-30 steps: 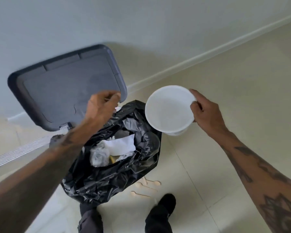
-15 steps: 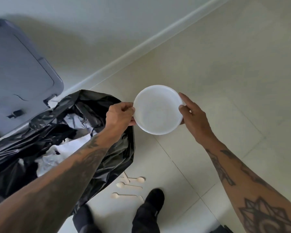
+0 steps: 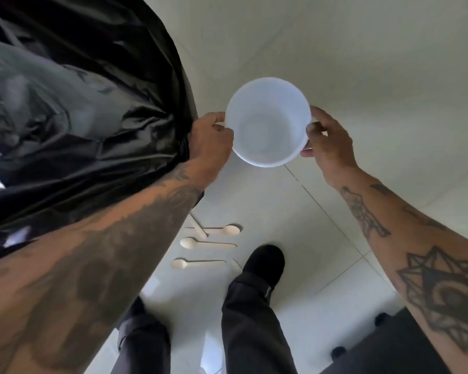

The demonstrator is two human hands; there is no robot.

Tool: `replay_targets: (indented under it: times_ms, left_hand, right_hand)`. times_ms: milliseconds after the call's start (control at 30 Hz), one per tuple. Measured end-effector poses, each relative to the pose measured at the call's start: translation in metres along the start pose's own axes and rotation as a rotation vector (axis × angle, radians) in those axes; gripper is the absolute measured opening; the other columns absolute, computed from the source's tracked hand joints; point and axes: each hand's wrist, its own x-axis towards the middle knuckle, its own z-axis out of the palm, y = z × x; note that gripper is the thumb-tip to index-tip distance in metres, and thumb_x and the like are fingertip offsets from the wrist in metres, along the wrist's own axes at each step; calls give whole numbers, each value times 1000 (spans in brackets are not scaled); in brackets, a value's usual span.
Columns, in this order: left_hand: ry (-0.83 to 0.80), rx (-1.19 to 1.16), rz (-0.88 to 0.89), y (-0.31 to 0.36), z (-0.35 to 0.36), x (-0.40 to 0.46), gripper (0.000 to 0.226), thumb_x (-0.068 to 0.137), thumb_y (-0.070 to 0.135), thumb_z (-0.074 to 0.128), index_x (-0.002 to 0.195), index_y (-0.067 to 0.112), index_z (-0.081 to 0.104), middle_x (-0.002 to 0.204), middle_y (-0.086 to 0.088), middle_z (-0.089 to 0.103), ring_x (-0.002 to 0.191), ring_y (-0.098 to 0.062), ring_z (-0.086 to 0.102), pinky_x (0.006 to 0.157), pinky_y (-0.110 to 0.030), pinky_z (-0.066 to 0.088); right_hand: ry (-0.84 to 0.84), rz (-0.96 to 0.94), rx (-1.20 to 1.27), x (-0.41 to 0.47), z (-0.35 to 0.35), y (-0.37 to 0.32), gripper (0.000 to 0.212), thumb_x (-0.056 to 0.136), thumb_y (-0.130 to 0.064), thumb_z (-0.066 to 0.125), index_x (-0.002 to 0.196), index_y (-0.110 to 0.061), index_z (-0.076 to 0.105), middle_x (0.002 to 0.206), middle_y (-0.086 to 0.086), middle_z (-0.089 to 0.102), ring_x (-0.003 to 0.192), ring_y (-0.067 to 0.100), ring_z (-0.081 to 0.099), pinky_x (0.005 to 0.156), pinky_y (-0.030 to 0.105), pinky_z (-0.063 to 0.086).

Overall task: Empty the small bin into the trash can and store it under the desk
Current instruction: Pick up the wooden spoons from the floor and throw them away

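**Empty bin held two-handed, clear of the trash can**

Small round white plastic bin (image 3: 268, 122) sits upright in the air betw. both hands, mouth up toward the camera, inside looks empty. Left hand (image 3: 211, 141) pinches the rim on its left side, fingers curled over the edge; right hand (image 3: 328, 141) grips the opposite rim, thumb on top, fingers under. Both closed on the bin, neither nearer than the other, grip line runs left-right across the mouth.

Black glossy plastic liner of the trash can (image 3: 87, 109) bulges just beside the left hand and wrist; bin itself is apart from it, over bare pale tiled floor (image 3: 376, 63). Emptying looks done; storing is what's left.

Desk not identifiable in view. Open floor lies ahead and to the right. Below, pale wooden spoons (image 3: 208, 244) lie near the black shoe (image 3: 265, 261), so footing needs care. Dark wheeled item (image 3: 376, 344) at the bottom-right corner, can't tell what.
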Motion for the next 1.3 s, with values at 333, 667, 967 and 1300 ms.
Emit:
replay_targets:
  times_ms: [333,667,967,1300]
  left_hand:
    - [-72,55,-25,30,-34,-44,49,90,4,56,138,8,60,123,-20,72,112,-33,69,83,-24,52]
    - [-293,418,229,44,-123,-188,31,94,10,52,114,13,76,107,-7,78,94,-26,73,76,-26,57]
    - [-451,850,319,-105,-104,-175,34,94,15,54,122,17,72,122,-4,70,116,-21,63,90,-25,46]
    - [-399,1759,878,-227,-53,-25,63,82,-1,70,139,5,44,142,-16,43,129,-35,47,82,-41,48]
  right_hand:
    - [-5,185,-206,-49,-24,-36,53,97,-30,51,148,-20,40,123,7,62,114,30,59,104,48,45]
    - [-18,297,-69,-227,-16,-81,27,84,-7,51,89,-26,70,80,-7,62,83,13,55,79,30,46]
    - [-107,276,-365,-283,48,37,33,86,-7,51,106,-20,74,111,2,72,106,19,63,84,20,41]
    - [-150,128,-714,-245,137,239,39,91,-23,61,127,-9,52,128,12,46,114,31,51,90,39,49]
